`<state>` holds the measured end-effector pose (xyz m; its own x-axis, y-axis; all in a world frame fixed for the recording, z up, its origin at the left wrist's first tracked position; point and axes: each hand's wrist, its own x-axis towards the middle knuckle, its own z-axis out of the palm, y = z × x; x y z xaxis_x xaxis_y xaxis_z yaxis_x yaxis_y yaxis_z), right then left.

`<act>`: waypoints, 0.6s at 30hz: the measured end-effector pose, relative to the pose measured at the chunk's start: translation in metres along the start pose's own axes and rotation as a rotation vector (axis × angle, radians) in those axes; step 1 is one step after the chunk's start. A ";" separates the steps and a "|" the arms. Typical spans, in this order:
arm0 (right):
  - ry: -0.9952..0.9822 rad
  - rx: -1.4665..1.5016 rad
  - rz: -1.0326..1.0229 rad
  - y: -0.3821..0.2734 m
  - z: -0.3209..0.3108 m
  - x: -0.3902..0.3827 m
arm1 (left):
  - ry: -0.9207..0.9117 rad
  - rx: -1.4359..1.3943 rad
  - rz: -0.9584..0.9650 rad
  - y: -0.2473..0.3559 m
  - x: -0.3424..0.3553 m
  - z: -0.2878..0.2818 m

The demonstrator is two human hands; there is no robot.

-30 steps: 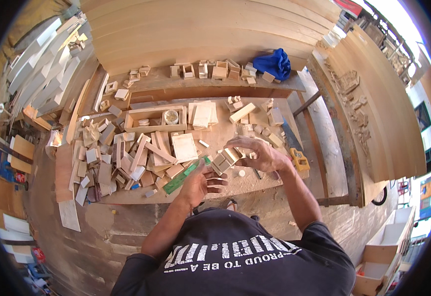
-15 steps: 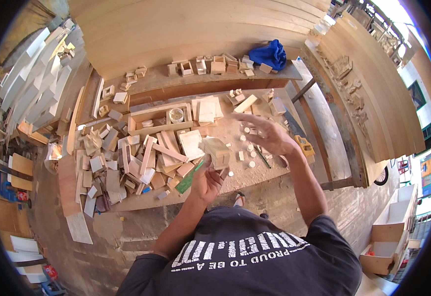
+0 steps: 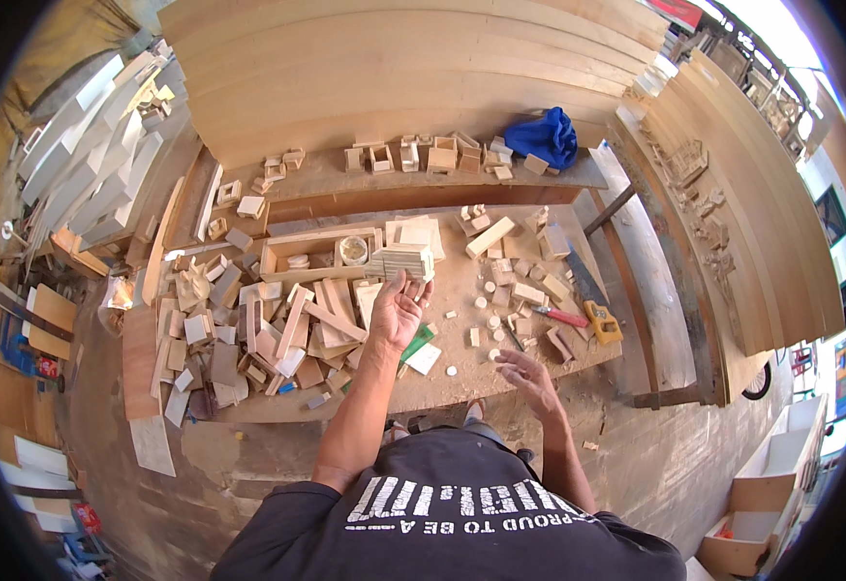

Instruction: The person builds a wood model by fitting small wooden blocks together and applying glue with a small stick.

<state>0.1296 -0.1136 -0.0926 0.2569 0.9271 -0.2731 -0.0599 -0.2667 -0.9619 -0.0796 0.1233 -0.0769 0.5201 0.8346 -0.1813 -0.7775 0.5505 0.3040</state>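
Raised over the middle of the workbench (image 3: 432, 387), my left hand (image 3: 399, 308) grips a small pale wooden block (image 3: 401, 261) in its fingertips, palm turned up. The block has a striped side and overlaps the stack of flat wood pieces (image 3: 423, 232) behind it. My right hand (image 3: 531, 382) is lower, by the bench's front edge, its fingers slightly bent and apart with nothing seen in them. Close to its fingertips lies a small round wooden disc (image 3: 494, 355). Several more discs (image 3: 481, 302) sit farther back amid sawdust.
Wood offcuts (image 3: 219, 358) are heaped on the left. A divided wooden tray (image 3: 282, 257) holds a round container (image 3: 352, 251). To the right lie a handsaw with a yellow handle (image 3: 602, 321) and a red-handled tool (image 3: 563, 316). Small wooden boxes (image 3: 442, 155) and a blue cloth (image 3: 544, 138) occupy the back shelf.
My right hand has drawn back from above the bench toward its front edge. My left hand has lifted the block farther from me. The view has tilted slightly.
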 end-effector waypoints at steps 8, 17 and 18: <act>-0.206 -0.085 -0.066 -0.009 -0.044 0.048 | 0.070 0.030 0.088 -0.052 0.024 0.043; -0.178 -0.033 -0.265 -0.105 -0.101 0.136 | 0.099 0.193 0.180 -0.105 0.027 0.068; -0.205 -0.054 -0.283 -0.118 -0.105 0.145 | 0.123 0.213 0.191 -0.110 0.026 0.075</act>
<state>0.2751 0.0250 -0.0176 0.0571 0.9984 0.0023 0.0390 0.0001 -0.9992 0.0458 0.0834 -0.0449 0.3149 0.9256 -0.2101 -0.7588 0.3784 0.5302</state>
